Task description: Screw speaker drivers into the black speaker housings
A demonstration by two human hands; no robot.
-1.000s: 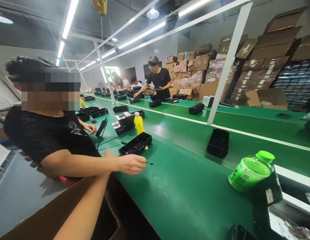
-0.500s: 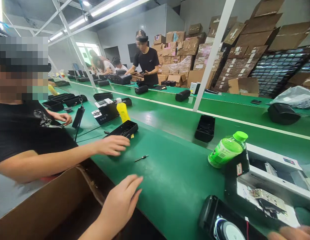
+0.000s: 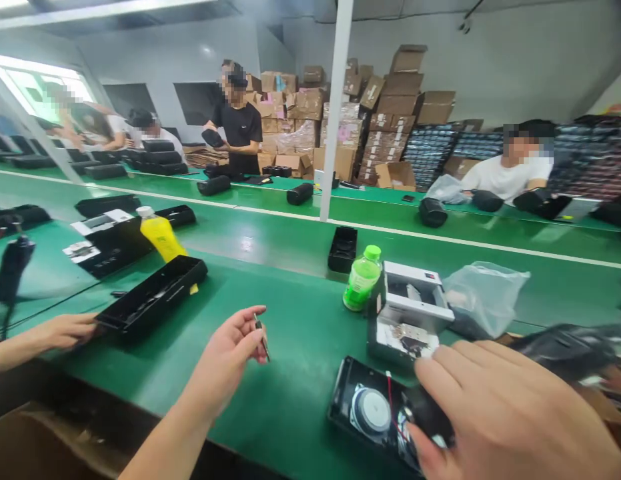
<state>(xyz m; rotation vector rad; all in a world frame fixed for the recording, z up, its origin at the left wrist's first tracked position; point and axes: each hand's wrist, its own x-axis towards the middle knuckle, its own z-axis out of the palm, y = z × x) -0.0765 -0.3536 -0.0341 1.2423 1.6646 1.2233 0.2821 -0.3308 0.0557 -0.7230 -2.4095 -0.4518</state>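
Observation:
My left hand (image 3: 236, 340) is closed in a pinch above the green bench, holding a slim screwdriver bit (image 3: 261, 337) with a dark collar. At the lower right, my right hand (image 3: 505, 400) is curled, its thumb and fingers around a dark rounded object (image 3: 430, 410) that is mostly hidden; I cannot make out its kind. Below it lies an open black speaker housing (image 3: 340, 400) with a round silver-rimmed speaker (image 3: 373, 410) and red wire. Behind the housing is a black-and-white box (image 3: 415, 307) with metal parts in it.
A green-capped bottle (image 3: 363, 280) stands beside the box, near a clear plastic bag (image 3: 485, 297). At left, a co-worker's hand (image 3: 65, 331) touches a long black tray (image 3: 155, 293) near a yellow bottle (image 3: 163, 237). A white post (image 3: 335, 113) rises beyond the bench.
The bit that lay on the bench is now in my left hand. My right hand has come further into view over the speaker housing. The view has swung right.

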